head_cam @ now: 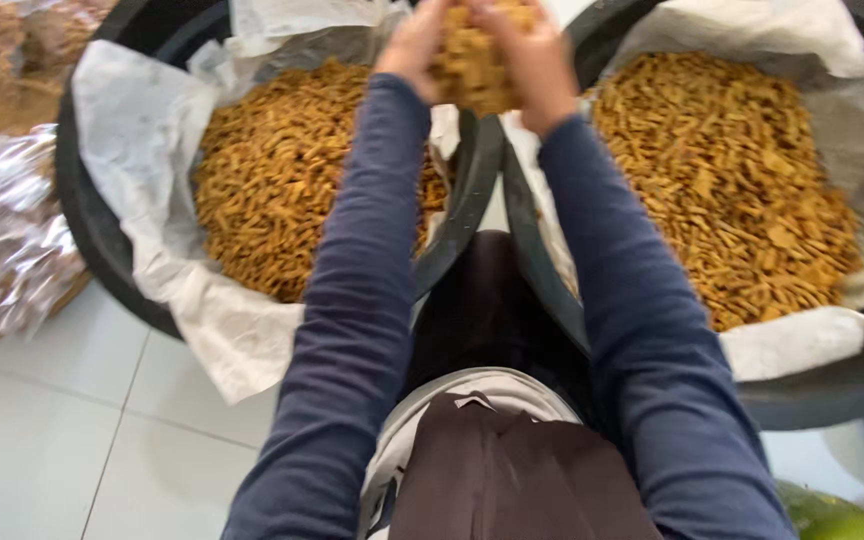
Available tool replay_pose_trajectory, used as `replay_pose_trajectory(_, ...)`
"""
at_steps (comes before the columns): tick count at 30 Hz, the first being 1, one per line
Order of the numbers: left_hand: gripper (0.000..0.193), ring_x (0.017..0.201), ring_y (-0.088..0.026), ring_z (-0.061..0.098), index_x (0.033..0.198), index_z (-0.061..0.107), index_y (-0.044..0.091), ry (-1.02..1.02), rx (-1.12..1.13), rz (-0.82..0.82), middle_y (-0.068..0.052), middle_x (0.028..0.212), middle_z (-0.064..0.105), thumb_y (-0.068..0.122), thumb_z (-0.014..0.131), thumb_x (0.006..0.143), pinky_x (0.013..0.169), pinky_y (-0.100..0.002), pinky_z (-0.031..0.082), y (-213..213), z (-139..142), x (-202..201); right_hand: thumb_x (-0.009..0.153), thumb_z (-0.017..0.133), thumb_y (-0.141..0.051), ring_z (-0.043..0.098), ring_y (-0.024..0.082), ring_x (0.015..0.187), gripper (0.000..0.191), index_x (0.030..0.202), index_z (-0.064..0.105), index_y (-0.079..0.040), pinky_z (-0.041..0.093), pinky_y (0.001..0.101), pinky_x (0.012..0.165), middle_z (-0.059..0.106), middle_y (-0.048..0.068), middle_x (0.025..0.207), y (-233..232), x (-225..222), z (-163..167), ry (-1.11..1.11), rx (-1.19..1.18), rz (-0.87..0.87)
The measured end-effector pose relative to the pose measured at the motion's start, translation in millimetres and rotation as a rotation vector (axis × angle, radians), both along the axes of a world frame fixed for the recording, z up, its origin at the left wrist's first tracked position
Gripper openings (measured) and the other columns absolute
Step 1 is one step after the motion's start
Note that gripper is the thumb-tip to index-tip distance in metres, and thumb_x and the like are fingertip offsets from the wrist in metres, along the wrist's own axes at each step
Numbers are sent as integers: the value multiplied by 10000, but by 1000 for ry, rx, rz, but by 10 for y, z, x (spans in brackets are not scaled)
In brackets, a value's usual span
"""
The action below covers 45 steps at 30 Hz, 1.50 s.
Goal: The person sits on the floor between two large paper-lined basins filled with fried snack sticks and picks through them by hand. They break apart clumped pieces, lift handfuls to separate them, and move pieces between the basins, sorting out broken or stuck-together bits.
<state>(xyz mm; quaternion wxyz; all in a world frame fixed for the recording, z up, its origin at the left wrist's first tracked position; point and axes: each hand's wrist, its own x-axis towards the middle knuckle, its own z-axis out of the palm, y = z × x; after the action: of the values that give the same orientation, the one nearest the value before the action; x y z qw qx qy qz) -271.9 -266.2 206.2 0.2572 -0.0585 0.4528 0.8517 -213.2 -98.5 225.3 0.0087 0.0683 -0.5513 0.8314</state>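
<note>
Both arms in dark blue sleeves reach forward and up between two big black tubs. My left hand [414, 45] and my right hand [537, 62] are cupped together around a heap of golden-brown fried snack strips [474, 68], held above the gap between the tubs. The left tub [92, 225] is lined with white paper and filled with the same snack strips [272, 170]. The right tub [832, 385] is also paper-lined and holds a wider bed of strips [722, 170]. The top of the handful runs out of the frame.
A pile of shiny clear plastic bags [2, 230] lies on a woven tray at the left. White floor tiles [52, 440] show at the lower left. A green object [837, 520] sits at the bottom right corner. My dark brown clothing [512, 470] fills the bottom centre.
</note>
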Motion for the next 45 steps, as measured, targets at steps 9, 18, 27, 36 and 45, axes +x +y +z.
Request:
replay_pose_trajectory(9, 517, 1084, -245, 580, 1280, 637, 124, -109, -394, 382, -51, 1178, 675, 571, 605, 1023, 957, -454, 493, -2329, -804, 588, 828, 665, -615, 639, 374, 1139, 1001, 1600, 197, -183, 626, 546, 727, 486, 204, 1409, -2115, 532, -287, -459, 351, 354)
replay_pose_trajectory(18, 705, 1209, -374, 549, 1286, 672, 75, 81, -1475, 615, -223, 1270, 649, 611, 706, 828, 1061, -486, 414, -2016, -1261, 427, 1061, 601, -285, 616, 239, 1330, 548, 1542, 433, -80, 571, 373, 1029, 499, 102, 1550, -823, 1102, 63, 186, 462, 608)
replay_pose_trajectory(27, 235, 1182, -307, 590, 1083, 689, 63, 1162, -945, 847, -114, 1151, 652, 28, 758, 861, 1085, -435, 471, 328, -201, 520, 1052, 619, -229, 633, 157, 1015, 375, 1385, 582, -61, 580, 367, 812, 648, 48, 1194, 2190, 1229, -895, -296, 322, -255)
replay_pose_trajectory(36, 245, 1274, -354, 583, 1153, 714, 90, 1026, -546, 362, -140, 1187, 677, 210, 735, 940, 1096, -418, 473, 2941, -507, 996, 947, 714, -509, 441, 513, 1361, 659, 1441, 616, -85, 418, 593, 1100, 554, 346, 1379, 3726, 1421, -2066, -534, 1278, -710)
replay_pose_trajectory(45, 814, 1439, -416, 347, 1513, 410, 106, -21, -1189, 168, -240, 1559, 343, 407, 777, 852, 1185, -521, 324, 3112, -2312, 816, 914, 527, -730, 163, 501, 1542, 873, 1580, 394, -182, 200, 641, 1194, 190, 252, 1675, 3809, 730, -2280, -664, 1412, -489)
